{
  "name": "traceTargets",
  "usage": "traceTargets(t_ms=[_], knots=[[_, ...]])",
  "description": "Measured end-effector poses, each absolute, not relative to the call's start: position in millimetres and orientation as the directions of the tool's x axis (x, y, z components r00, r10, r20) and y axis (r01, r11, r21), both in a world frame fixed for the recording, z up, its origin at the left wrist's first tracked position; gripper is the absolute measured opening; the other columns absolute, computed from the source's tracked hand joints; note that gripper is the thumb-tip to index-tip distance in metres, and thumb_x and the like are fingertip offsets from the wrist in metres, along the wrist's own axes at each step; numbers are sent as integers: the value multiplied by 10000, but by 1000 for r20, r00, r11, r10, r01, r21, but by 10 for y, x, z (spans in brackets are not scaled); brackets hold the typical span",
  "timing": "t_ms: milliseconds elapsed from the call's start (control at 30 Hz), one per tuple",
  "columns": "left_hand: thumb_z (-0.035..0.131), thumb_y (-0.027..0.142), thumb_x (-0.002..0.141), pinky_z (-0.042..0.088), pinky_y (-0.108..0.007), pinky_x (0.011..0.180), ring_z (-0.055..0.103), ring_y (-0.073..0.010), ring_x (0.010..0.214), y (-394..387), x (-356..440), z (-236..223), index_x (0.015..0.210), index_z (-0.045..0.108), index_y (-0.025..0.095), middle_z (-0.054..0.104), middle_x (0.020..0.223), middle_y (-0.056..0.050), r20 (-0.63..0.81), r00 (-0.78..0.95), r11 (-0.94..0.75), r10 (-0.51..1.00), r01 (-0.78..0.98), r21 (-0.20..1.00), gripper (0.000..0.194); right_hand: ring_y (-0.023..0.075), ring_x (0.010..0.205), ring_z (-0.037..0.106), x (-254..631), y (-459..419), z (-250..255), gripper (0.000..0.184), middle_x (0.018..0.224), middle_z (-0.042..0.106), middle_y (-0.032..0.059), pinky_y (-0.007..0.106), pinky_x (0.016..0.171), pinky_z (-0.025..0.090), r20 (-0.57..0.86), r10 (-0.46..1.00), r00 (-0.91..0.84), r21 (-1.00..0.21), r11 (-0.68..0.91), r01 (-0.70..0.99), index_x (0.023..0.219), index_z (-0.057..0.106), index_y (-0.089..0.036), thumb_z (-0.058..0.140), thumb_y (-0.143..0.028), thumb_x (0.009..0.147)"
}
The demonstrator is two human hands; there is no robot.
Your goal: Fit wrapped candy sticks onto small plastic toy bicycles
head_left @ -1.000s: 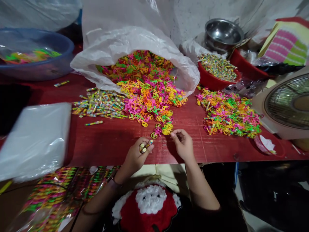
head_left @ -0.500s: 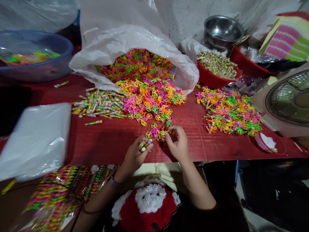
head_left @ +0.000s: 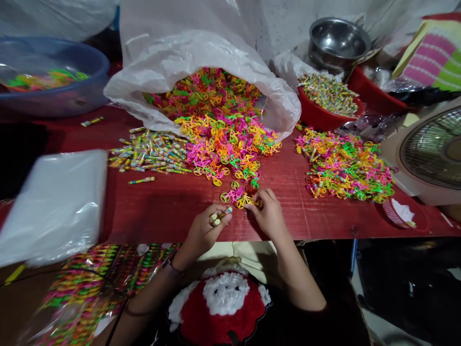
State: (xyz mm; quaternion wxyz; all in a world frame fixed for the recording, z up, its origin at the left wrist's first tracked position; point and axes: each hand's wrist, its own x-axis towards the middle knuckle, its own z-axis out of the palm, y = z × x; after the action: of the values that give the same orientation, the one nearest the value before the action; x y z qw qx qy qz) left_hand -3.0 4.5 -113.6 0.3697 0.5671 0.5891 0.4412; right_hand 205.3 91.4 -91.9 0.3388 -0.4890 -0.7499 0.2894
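My left hand (head_left: 203, 231) is closed round a few wrapped candy sticks (head_left: 219, 217), held just above the red table's (head_left: 162, 202) front edge. My right hand (head_left: 268, 211) pinches a yellow plastic toy bicycle (head_left: 247, 201) at the near tip of the loose bicycles. Behind them a big white plastic bag (head_left: 187, 62) spills a heap of neon plastic bicycles (head_left: 219, 129) onto the table. A pile of wrapped candy sticks (head_left: 151, 153) lies left of the heap.
A second pile of bicycles with candy (head_left: 344, 166) lies at the right, behind it a red bowl of candies (head_left: 326, 101) and a steel bowl (head_left: 336, 41). A fan (head_left: 432, 149) stands far right. Clear bags (head_left: 54, 204) lie left, a blue basin (head_left: 50, 79) behind them.
My right hand moved forward from an empty pinch near the table edge to the loose bicycles and took hold of a yellow one. My left hand kept its candy sticks.
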Motion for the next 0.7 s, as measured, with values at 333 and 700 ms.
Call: traceTargets(t_ms=[333, 700], knots=[[678, 385, 937, 522, -273, 802, 717, -198, 896, 54, -30, -1141, 1025, 744, 189, 787, 1010, -72, 73, -49, -53, 996, 322, 945, 224, 101, 592, 408, 1853, 642, -879, 293, 742, 502, -30, 228, 516, 317, -188, 906, -379, -919, -298, -258, 911, 642, -219, 786, -462, 834], [641, 350, 966, 493, -248, 726, 667, -164, 800, 15, -42, -1094, 941, 728, 187, 743, 893, -37, 94, -17, -87, 995, 248, 965, 186, 111, 587, 426, 1711, 551, -929, 426, 730, 509, -47, 231, 538, 358, -337, 828, -448, -827, -487, -279, 826, 525, -237, 831, -523, 746]])
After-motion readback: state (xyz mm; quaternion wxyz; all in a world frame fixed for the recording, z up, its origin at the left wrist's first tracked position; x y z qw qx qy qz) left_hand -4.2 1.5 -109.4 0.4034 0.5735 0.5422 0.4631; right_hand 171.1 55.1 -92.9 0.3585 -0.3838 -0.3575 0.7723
